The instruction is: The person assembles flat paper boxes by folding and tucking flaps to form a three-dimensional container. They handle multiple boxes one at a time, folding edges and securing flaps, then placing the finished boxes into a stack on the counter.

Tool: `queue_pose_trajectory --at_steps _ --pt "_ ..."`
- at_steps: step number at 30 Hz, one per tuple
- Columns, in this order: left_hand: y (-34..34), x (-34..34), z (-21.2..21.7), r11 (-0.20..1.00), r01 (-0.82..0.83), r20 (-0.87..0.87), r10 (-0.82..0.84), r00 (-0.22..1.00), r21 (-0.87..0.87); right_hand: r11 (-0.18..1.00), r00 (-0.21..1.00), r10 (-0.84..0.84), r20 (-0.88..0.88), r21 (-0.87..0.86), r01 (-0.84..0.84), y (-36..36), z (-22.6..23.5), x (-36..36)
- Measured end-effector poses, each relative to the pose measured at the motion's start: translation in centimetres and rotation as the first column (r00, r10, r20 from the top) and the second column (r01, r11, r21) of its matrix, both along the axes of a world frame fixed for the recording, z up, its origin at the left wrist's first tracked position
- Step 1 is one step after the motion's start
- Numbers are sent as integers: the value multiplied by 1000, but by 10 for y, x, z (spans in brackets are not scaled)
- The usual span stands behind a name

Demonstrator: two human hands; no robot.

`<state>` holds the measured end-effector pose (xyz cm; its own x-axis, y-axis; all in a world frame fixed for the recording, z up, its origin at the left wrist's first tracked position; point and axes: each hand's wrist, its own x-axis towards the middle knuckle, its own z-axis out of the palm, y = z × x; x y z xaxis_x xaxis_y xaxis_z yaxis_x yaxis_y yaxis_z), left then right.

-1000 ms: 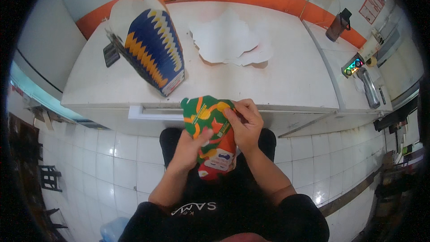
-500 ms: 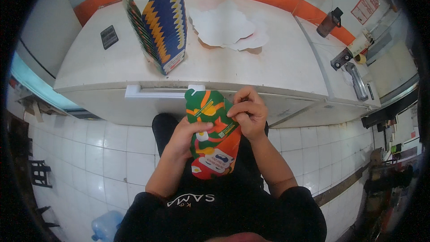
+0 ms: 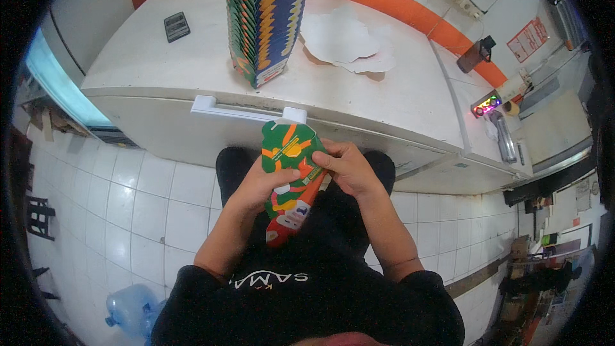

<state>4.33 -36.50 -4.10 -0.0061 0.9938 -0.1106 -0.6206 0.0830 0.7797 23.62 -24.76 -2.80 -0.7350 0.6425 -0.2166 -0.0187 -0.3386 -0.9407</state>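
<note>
Head view, looking down past my chest: both hands meet in front of my body, just below the edge of the white counter (image 3: 160,83), and between them is the green-and-orange printed carton blank (image 3: 289,179). Its long axis runs away from me and slightly to my left at the far end: the green end with the notched tab points up toward the counter edge, the red-orange end hangs down toward my lap. My left hand (image 3: 266,186) lies against the carton's left side and partly under it, fingers curled to support it about mid-length. My right hand (image 3: 349,168) closes on the right edge nearer the far end, thumb and fingertips pinching a fold or flap there; exact finger placement behind the card is hidden. Both hands are grasping, neither is free. The carton sits between the two hands, touching both, with the right hand nearer the green top and the left nearer the middle. Beyond the hands, well apart on the counter, stands the upright stack of folded cartons (image 3: 266,19), fanned open like a book. Further right of it lie loose white paper sheets (image 3: 343,41). A small dark calculator (image 3: 177,26) sits far left.
</note>
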Motion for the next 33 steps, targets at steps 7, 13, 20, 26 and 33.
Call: queue_pose_trajectory --at_steps 7,13,20,26,33 --pt "4 9 -50 983 41 -9 -43 999 -177 863 923 -355 149 432 262 5 -55 2" --pt "15 32 -49 954 26 -530 -189 827 -300 459 679 -734 18 749 477 5 -70 38" --pt "44 51 -59 975 140 -835 70 546 173 420 818 -561 129 895 147 -21 -87 55" --pt "55 55 -50 971 115 -880 137 454 210 581 840 -539 61 749 319 -12 -97 58" --pt "60 38 -55 968 203 -767 -18 642 147 582 835 -516 189 793 180 -6 -81 56"
